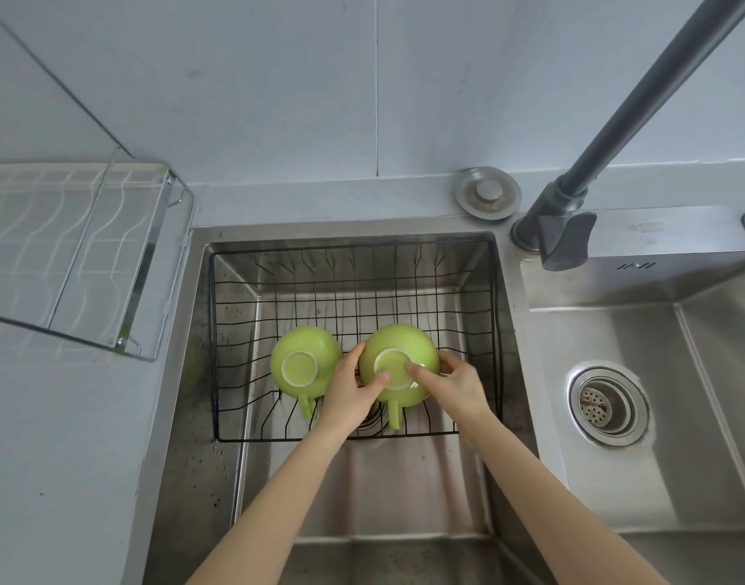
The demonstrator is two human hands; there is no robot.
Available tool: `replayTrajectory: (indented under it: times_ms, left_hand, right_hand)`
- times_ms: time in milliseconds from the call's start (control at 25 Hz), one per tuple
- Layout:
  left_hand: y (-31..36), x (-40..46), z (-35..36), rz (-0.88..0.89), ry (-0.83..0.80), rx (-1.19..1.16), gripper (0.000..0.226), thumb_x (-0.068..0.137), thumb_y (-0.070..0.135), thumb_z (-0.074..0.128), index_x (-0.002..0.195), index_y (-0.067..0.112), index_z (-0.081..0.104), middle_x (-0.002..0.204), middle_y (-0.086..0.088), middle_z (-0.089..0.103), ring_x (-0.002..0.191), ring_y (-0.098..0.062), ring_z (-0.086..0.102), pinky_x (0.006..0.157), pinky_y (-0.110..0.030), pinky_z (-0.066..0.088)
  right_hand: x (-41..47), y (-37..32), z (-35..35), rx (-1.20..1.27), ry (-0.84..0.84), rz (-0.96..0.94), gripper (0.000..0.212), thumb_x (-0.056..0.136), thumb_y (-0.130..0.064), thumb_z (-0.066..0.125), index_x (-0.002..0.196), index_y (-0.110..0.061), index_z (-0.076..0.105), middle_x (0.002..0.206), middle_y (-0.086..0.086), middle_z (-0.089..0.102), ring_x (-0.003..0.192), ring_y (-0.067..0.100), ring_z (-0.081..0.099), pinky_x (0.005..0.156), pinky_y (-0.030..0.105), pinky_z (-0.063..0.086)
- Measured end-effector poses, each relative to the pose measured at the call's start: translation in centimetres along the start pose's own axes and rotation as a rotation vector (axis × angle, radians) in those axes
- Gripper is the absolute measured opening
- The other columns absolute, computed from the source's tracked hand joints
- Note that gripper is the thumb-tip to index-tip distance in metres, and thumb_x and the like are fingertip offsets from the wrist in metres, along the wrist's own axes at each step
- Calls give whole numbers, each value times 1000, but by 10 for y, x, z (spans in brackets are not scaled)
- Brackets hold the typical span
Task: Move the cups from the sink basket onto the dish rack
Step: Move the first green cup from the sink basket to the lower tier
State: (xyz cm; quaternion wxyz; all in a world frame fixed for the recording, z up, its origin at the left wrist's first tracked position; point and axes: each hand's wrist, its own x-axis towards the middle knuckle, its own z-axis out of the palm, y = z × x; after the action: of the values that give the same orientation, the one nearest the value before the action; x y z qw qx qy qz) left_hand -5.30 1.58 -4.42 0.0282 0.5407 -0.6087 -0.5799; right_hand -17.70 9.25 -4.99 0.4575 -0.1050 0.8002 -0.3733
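Two green cups lie upside down in the black wire sink basket (235, 289), handles pointing toward me. The left cup (305, 352) is untouched. The right cup (398, 352) sits between both my hands. My left hand (347, 394) grips its left side with the thumb on the base. My right hand (450, 384) grips its right side, fingers on the base ring. The metal dish rack (79, 247) stands on the counter to the left, with nothing on it.
The basket sits in the left steel sink bowl. A dark faucet (564, 234) rises at the back right. A second bowl with a drain strainer (607, 405) lies to the right. A round sink plug (486, 194) rests on the back ledge.
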Motion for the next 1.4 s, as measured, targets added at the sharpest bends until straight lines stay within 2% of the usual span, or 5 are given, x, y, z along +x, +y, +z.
replayTrajectory:
  times_ms: [160,360,560,1240,1400]
  left_hand:
    - [5,-12,-5,-24,-80,-162,55,84,16,61,132,23,38,117,0,54,105,-14,54,73,-8,47]
    - [2,-31,-8,-40,-45,-226,42,80,24,66,112,39,43,110,2,56,112,-21,55,97,-38,48]
    - [2,-63,-24,-9,-32,-316,39,80,25,65,113,36,47,111,-7,60,106,-25,58,86,-33,51]
    - [-46,-184,-155,157,55,-276,39,79,25,67,114,31,49,104,-12,66,96,-25,65,79,-36,57]
    - [-72,-197,-198,144,69,-281,39,79,27,66,113,33,48,106,-15,65,96,-24,65,77,-31,56]
  right_hand:
    - [-6,4,-6,-2,15,-17,53,74,-32,72,120,-8,60,111,9,68,103,23,63,80,27,48]
    - [-28,5,-7,17,-6,-16,43,76,-36,69,110,-9,64,95,4,66,98,25,65,86,36,54]
    - [-69,-4,-8,-4,-17,-92,27,82,-37,64,98,-16,62,84,-4,60,87,17,57,66,20,45]
    - [-209,-28,94,-67,-59,-287,39,80,-42,63,107,-14,63,99,1,67,93,18,62,85,33,53]
    - [-224,-32,137,-94,-78,-320,33,79,-42,64,93,-13,65,77,-4,59,81,17,57,79,33,48]
